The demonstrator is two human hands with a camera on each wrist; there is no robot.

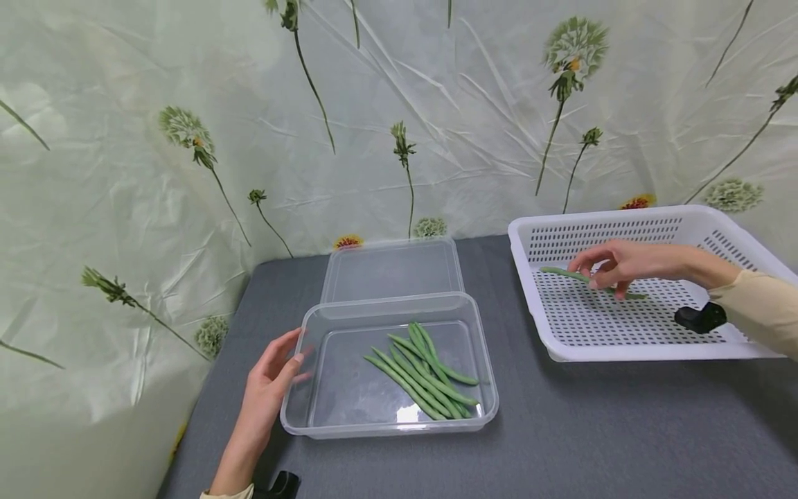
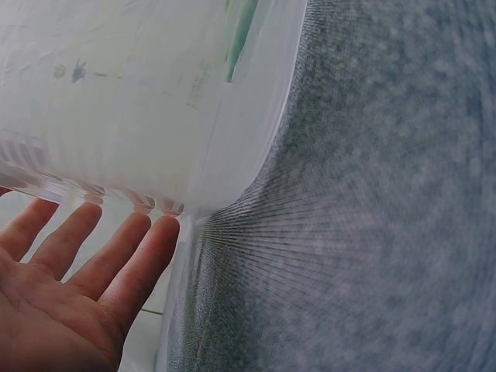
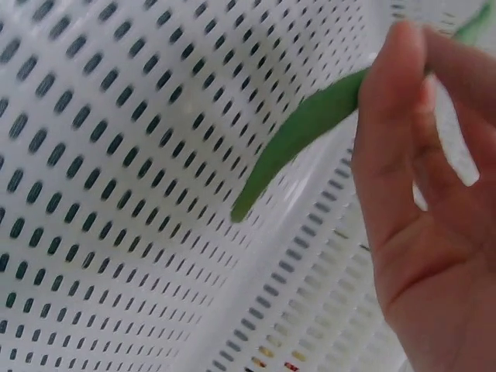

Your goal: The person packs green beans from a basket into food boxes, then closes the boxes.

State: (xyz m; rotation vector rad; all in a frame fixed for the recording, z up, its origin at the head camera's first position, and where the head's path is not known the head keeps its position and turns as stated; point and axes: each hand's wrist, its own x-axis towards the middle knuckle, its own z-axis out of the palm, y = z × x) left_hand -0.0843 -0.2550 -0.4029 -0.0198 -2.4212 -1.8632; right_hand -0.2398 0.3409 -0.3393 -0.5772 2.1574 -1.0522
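Observation:
My right hand [image 1: 642, 265] is over the white perforated basket [image 1: 551, 350], pinching a green bean [image 1: 564, 273] between thumb and fingers. In the right wrist view the bean [image 3: 302, 124] sticks out on both sides of the thumb, its middle hidden. My left hand [image 1: 264, 384] is at the left side of a clear plastic container [image 1: 349, 431], with its thumb by the rim. Straight fingertips [image 2: 159, 225] touch the container's wall in the left wrist view. Several green beans [image 1: 424, 378] lie together in the right part of the container.
Behind the container a clear flat lid [image 1: 393, 270] lies on the grey tablecloth [image 1: 561, 430]. A pale sheet with printed dandelions [image 1: 374, 104] hangs along the back and left of the table. The basket stands at the right, apart from the container.

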